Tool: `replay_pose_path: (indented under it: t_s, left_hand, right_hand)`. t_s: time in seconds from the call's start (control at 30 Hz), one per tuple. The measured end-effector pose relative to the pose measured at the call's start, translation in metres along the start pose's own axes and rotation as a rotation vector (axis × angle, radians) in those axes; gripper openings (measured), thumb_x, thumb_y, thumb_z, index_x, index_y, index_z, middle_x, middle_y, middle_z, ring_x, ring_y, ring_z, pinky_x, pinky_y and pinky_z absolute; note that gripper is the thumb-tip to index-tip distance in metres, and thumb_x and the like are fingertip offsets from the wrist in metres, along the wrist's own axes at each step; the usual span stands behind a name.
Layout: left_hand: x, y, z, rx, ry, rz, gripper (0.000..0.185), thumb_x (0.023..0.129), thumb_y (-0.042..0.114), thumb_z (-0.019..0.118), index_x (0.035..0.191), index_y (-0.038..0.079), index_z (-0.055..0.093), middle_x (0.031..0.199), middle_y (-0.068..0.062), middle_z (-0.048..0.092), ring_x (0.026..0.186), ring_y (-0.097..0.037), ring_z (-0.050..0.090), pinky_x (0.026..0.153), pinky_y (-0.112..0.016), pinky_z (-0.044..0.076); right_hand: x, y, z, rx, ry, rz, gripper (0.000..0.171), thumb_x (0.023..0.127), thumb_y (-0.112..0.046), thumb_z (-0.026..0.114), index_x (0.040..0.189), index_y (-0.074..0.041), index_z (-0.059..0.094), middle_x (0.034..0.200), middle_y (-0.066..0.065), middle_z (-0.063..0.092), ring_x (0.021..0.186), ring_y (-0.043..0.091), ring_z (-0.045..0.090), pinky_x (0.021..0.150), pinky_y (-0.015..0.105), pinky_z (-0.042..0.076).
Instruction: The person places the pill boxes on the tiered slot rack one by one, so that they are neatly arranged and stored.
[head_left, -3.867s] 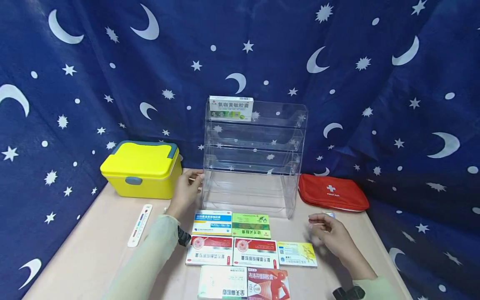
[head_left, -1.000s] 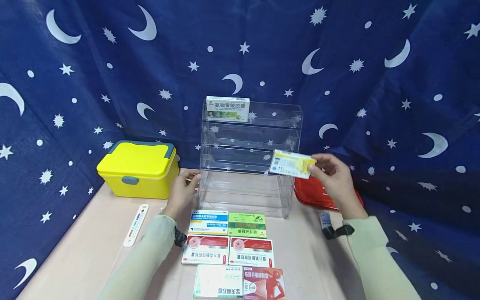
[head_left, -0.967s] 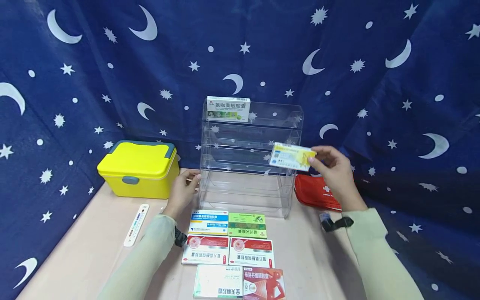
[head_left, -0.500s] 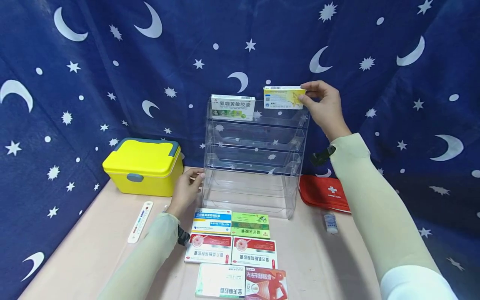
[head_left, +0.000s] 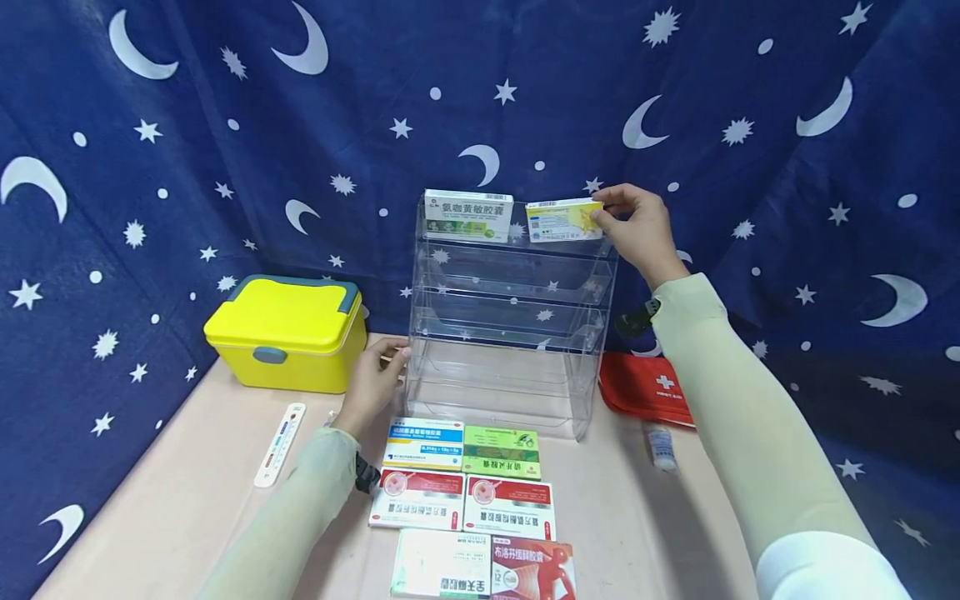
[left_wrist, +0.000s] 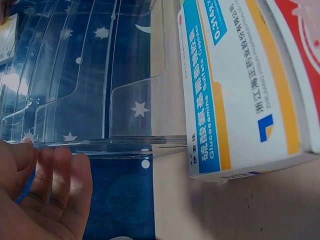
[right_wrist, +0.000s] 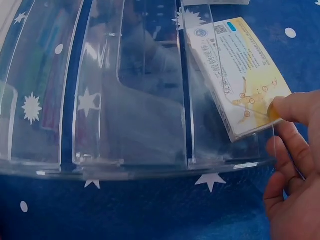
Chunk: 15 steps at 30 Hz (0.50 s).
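Note:
A clear acrylic tiered rack (head_left: 510, 317) stands at the back of the table. On its top tier a white-and-green medicine box (head_left: 467, 215) stands at the left. My right hand (head_left: 637, 229) pinches a yellow-and-white box (head_left: 564, 220) by its right end and holds it in the top tier beside the first box; in the right wrist view the yellow-and-white box (right_wrist: 240, 75) sits behind the clear front lip. My left hand (head_left: 372, 382) rests with straight fingers against the rack's lower left side wall (left_wrist: 100, 145).
Several flat medicine boxes (head_left: 465, 492) lie in rows in front of the rack. A yellow lidded case (head_left: 285, 333) is at the left, a thermometer card (head_left: 279, 433) near it. A red first-aid pouch (head_left: 648, 387) and a small vial (head_left: 662, 446) lie at the right.
My right hand picked the yellow box up from the table, raised it past the rack's front to the top, and has now lowered it into the top tier. The left hand has stayed put.

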<state>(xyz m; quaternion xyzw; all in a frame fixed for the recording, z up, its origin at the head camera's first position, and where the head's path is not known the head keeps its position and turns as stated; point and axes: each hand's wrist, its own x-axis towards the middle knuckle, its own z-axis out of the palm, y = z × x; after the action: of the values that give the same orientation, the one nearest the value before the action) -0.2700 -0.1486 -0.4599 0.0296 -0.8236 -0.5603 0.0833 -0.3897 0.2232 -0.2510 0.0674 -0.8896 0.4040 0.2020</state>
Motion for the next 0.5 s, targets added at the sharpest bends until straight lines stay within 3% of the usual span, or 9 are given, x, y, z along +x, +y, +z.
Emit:
replay_pose_path:
  t_s: [0.33,0.5]
  left_hand:
    - [0.001,0.0,0.0,0.011,0.013,0.005,0.024,0.104,0.022,0.061,0.126,0.011,0.065,0.104,-0.011,0.061,0.089,-0.027,0.063,0.074,-0.033,0.062]
    - [0.0,0.0,0.001,0.003,0.01,0.003,0.025,0.105,0.021,0.06,0.126,0.01,0.065,0.104,-0.011,0.061,0.089,-0.027,0.064,0.073,-0.033,0.062]
  right_hand:
    - [-0.006,0.007,-0.001,0.002,0.021,0.003,0.029,0.101,-0.027,0.067,0.129,-0.021,0.069,0.129,0.002,0.06,0.116,0.017,0.05,0.092,0.029,0.052]
    - [-0.025,0.014,0.0,0.061,0.139,-0.127,0.026,0.099,-0.023,0.067,0.124,-0.014,0.07,0.124,0.003,0.062,0.111,0.016,0.051,0.082,0.025,0.045]
